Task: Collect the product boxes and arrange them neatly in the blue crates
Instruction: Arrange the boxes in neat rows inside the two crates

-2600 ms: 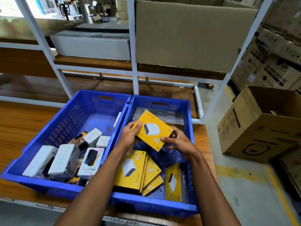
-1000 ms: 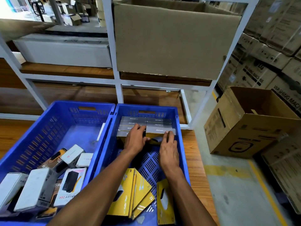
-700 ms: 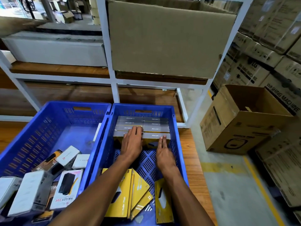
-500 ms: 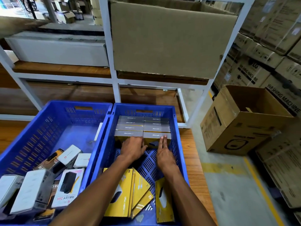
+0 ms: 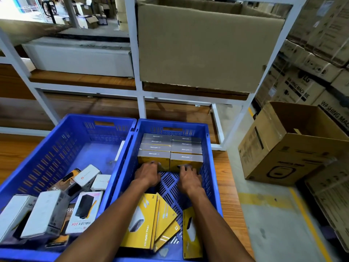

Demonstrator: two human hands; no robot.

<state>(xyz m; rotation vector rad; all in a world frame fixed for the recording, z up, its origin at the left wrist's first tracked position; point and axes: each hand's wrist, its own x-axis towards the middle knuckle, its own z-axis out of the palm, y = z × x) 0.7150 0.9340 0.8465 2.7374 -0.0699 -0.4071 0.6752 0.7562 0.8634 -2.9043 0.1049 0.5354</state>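
Inside the right crate [image 5: 212,167], loose yellow boxes [image 5: 143,222] lie nearest. Beyond them, both hands have slid back from the stacked boxes [image 5: 171,150]: left hand [image 5: 148,173] and right hand [image 5: 189,177], fingers curled, now touch the stack's front face at the far wall.

left hand [image 5: 148,173]: palm down, back of hand up, fingers bent forward with tips against the near face of the front-left yellow box [image 5: 153,160]. left forearm: bare, running up from the lower left edge to the wrist. right hand [image 5: 189,176]: palm down, fingers spread and bent, tips against the near face of the box just right of that yellow box. right forearm: bare, rising from the bottom edge. hands apart, side by side.
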